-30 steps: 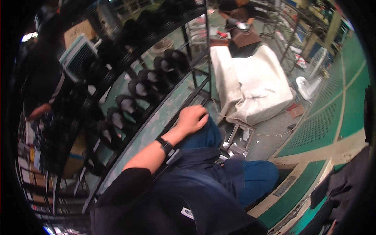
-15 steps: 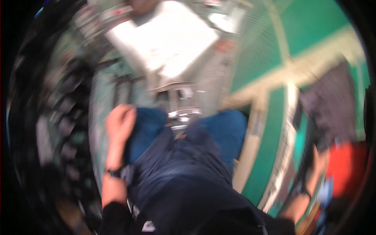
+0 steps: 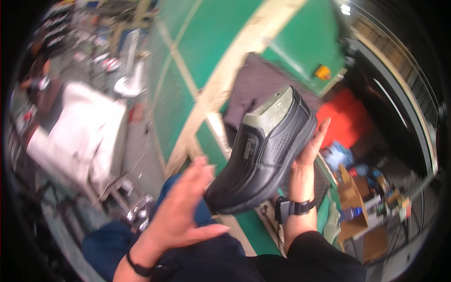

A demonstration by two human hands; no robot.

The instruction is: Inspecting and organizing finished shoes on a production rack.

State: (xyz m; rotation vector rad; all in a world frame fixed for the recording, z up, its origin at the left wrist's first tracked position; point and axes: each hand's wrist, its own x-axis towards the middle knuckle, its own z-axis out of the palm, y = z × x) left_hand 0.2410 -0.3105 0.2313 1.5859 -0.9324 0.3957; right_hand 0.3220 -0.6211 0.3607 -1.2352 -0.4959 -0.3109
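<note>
A black slip-on shoe (image 3: 263,164) is held up in front of me, toe down to the left. A greenish-grey shoe last (image 3: 275,109) fills its opening. My right hand (image 3: 309,148) supports the shoe from the sole side, with its fingertips showing past the sole and the rest of its grip hidden. Near the toe, my left hand (image 3: 183,207) is open and slightly blurred, fingers stretched and thumb apart. Whether its fingertips touch the toe I cannot tell.
A dark cloth (image 3: 249,87) lies on a green surface (image 3: 206,42) with pale strips, behind the shoe. Beside it is a red piece (image 3: 345,117). A white-topped stand (image 3: 84,131) is at the left; cardboard boxes (image 3: 354,199) and clutter are at the right.
My view has swung to the right. My left hand has left my thigh and come up near the shoe. The shoe is now raised in my right hand, which was low at the right.
</note>
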